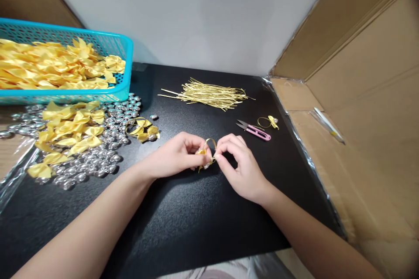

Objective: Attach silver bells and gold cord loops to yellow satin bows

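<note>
Near the middle of the black table, my left hand [181, 155] pinches a yellow ribbon bow [202, 152] that has a small silvery piece on it. A thin gold cord [211, 141] rises from the bow in a small loop. The fingertips of my right hand [237, 163] are closed on the cord at the loop's right side. Part of the bow is hidden behind my left fingers. Left of my left hand lie looped yellow bows [143, 130] with gold cord, beside loose silver beads [88, 165].
A turquoise basket [126, 69] full of yellow bows stands at the back left, with more bows [73, 126] on the beads before it. Gold cords [209, 94] lie at the back. Pink thread snips [258, 133] and another looped bow [271, 121] lie right; cardboard [360, 96] walls that side.
</note>
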Demonstrator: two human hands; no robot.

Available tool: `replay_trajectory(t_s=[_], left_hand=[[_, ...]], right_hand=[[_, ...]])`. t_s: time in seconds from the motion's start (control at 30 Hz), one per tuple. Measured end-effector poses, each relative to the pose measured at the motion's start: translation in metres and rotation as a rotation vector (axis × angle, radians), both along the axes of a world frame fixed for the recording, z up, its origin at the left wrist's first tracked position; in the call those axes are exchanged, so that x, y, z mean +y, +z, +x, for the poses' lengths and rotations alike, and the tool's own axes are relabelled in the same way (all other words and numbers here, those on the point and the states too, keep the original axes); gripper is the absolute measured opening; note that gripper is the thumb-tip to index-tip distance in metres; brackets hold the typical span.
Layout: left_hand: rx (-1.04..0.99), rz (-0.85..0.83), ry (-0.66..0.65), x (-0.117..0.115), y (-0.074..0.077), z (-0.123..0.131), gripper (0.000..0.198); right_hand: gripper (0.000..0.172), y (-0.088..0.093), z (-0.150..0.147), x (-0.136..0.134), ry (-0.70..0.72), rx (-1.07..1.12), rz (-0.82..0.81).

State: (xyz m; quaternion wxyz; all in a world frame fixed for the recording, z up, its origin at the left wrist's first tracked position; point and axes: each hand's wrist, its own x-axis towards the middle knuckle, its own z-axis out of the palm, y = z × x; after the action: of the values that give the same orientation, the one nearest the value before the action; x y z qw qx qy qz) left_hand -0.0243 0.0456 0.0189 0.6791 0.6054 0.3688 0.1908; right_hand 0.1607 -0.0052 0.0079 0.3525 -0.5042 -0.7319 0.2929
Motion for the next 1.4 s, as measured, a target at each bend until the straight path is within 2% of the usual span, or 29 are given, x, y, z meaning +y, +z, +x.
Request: replay_trajectory(t_s=[0.2, 0.43, 0.5, 0.7, 0.83, 1.1, 1.4], left_hand=[[0.040, -0.041, 0.134, -0.005, 0.003, 0.007, 0.018], [0.016, -0.030, 0.242, -0.011, 0.000, 0.014, 0.021], [-0.003, -0.021, 0.264, -0.012, -0.001, 0.015, 0.022], [-0.015, 0.003, 0.326, -0.015, -0.002, 0.017, 0.022], [-0.014, 0.025, 0.329, -0.017, -0.003, 0.018, 0.023], [0.004, 0.047, 0.278, -0.017, 0.002, 0.018, 0.025], [-0.108, 0.070, 0.245, -0.017, -0.003, 0.016, 0.019]], right_hand=[[0.003, -0.002, 0.002, 0.002, -0.136, 0.198, -0.001], [0.008, -0.004, 0.003, 0.003, -0.221, 0.375, -0.007], [0.008, -0.003, 0.003, 0.002, -0.230, 0.391, -0.011], [0.006, 0.002, 0.000, -0.005, -0.298, 0.282, 0.146], [0.005, 0.002, -0.003, -0.005, -0.317, 0.295, 0.072], [0.004, -0.007, -0.003, 0.001, -0.268, 0.481, -0.121], [0.009, -0.010, -0.004, 0.005, -0.218, 0.653, -0.208]])
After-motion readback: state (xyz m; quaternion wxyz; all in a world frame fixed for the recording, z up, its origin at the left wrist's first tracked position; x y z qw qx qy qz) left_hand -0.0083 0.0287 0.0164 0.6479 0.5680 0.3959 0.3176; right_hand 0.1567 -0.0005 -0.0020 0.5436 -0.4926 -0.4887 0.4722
